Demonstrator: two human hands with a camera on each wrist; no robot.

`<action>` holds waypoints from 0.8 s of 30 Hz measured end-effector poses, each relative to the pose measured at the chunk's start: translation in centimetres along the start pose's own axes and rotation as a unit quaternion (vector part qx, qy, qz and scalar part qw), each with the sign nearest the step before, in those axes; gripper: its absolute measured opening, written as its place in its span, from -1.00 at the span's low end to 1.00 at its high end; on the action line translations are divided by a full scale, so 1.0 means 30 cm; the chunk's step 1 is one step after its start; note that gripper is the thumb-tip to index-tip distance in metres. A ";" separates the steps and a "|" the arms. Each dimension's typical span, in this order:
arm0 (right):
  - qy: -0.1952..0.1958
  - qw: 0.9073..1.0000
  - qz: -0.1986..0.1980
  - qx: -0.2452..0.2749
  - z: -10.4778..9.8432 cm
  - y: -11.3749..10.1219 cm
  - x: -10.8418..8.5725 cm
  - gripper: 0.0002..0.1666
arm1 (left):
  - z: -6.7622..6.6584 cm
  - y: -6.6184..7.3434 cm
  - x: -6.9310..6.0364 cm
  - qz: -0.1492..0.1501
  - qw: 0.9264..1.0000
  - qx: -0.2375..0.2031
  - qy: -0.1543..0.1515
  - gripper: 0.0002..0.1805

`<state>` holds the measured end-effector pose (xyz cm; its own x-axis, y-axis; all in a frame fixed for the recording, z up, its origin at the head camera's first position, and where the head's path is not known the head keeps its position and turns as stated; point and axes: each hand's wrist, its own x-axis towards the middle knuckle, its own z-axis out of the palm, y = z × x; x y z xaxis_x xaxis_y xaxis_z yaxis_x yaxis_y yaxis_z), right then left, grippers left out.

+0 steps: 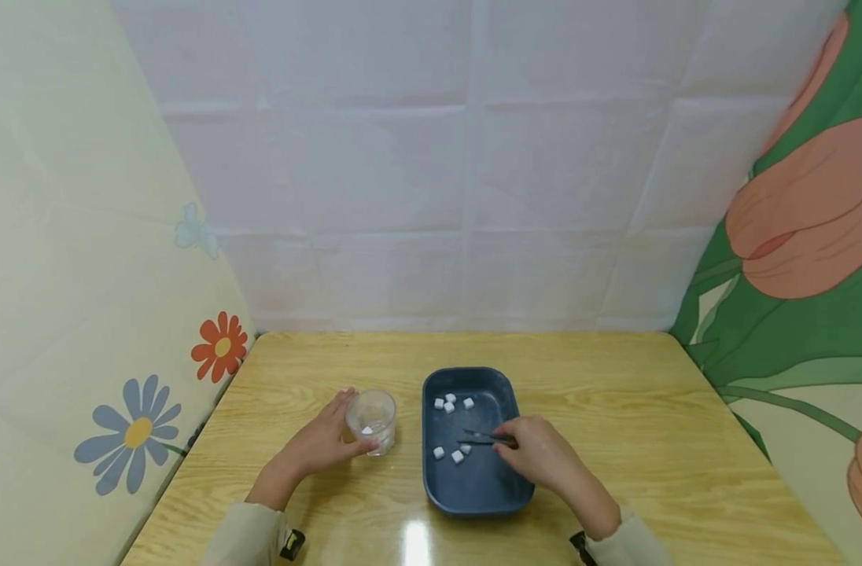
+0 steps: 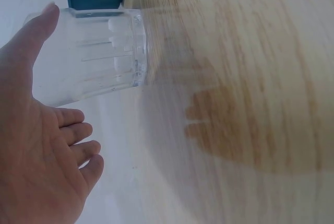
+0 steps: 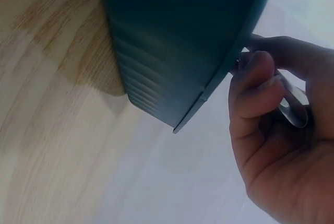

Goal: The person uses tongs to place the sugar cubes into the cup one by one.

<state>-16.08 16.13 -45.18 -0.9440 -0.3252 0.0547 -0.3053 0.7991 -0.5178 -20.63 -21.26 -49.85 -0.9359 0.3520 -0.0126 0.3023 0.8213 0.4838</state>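
My left hand (image 1: 325, 440) holds a clear glass (image 1: 380, 417) standing on the table, its thumb on the near side and fingers round the far side. White cubes (image 2: 116, 41) lie at the bottom of that glass. In my right hand (image 1: 540, 452) is a pair of metal tweezers (image 1: 482, 442), pinched between thumb and fingers; their back end shows in the right wrist view. The tweezer tips point left over a dark blue tray (image 1: 473, 499), slightly apart, beside a white cube (image 1: 465, 450). Several more white cubes lie in the tray, some near its far left corner.
The wood-grain table (image 1: 615, 377) runs back to a white sheet (image 1: 403, 196). Flower-patterned cloths hang at the left and right sides. The tray's raised rim stands between the glass and my right hand.
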 end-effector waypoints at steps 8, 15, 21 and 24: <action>0.000 1.000 -0.009 -0.010 0.002 -0.006 -0.007 -0.89 | 0.003 0.002 -0.001 0.000 1.000 -0.007 0.000 0.22; -0.002 1.000 -0.010 -0.006 0.004 -0.005 -0.009 -0.88 | 0.002 0.002 -0.002 -0.002 1.000 -0.008 -0.001 0.22; -0.010 1.000 -0.009 -0.006 0.007 -0.006 -0.010 -0.87 | 0.002 0.003 -0.003 -0.005 1.000 -0.009 -0.004 0.23; -0.012 1.000 -0.011 -0.008 0.007 -0.005 -0.009 -0.87 | 0.002 0.004 -0.004 -0.006 1.000 -0.009 -0.004 0.22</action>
<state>-15.76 15.99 -45.28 -0.9336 -0.3554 0.0451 -0.3285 0.7989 -0.5038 -20.48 -21.18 -49.84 -0.9379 0.3459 -0.0247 0.2883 0.8174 0.4987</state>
